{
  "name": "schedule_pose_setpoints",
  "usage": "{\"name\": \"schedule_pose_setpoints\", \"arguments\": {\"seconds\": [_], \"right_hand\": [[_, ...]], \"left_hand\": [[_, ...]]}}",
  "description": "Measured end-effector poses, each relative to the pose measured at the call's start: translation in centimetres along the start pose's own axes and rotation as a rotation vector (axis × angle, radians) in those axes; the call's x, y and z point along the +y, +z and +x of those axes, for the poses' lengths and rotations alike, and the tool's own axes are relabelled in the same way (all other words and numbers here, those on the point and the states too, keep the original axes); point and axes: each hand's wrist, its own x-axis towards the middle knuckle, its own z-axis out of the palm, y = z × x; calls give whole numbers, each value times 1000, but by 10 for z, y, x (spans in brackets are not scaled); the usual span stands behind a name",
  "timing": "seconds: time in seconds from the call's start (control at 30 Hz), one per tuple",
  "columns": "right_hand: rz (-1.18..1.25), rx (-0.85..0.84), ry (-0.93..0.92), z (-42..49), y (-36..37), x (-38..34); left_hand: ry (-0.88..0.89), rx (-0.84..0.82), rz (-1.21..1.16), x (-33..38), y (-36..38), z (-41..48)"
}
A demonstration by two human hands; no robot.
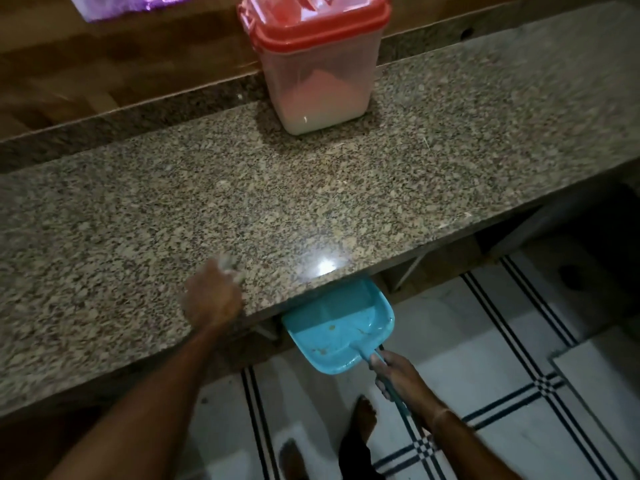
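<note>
Head view: left hand [213, 299] clutches a pale wad [228, 266] at the table [311, 188] edge, right hand [398, 377] fingers [379, 362] grip the dustpan [336, 317] below, few crumbs [332, 328] in, so likely midway.

- Motion is blurring the left hand [213, 299] at the near edge of the counter [138, 220]; a pale thing at its fingertips is reading only as a smear.
- The counter edge is hiding the far lip of the dustpan [332, 323].
- The right hand [394, 374] is covering most of the dustpan's handle.
- Specks in the dustpan are showing too small to identify.
- The top edge is cutting off the lid of the red-lidded container [311, 81] and a purple item [138, 3].
</note>
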Motion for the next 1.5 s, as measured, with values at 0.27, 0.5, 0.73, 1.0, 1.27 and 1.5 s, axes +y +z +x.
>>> {"name": "schedule_pose_setpoints", "arguments": {"seconds": [0.27,0.5,0.73,1.0,1.27,1.5], "right_hand": [[20,13,11,0,-11,15],[-25,29,-1,8,-37,13],[-12,72,-9,30,-59,14],[-82,62,-27,51,-56,-9],[-26,120,9,51,-58,-11],[9,217,69,50,-27,-15]], "left_hand": [[359,6,-159,70,26,-44],[340,-69,-66,122,38,-17],[-53,78,102,78,38,14],[454,-53,-165,184,53,-21],[-295,32,-5,70,18,117],[566,-154,-8,179,60,63]]}}
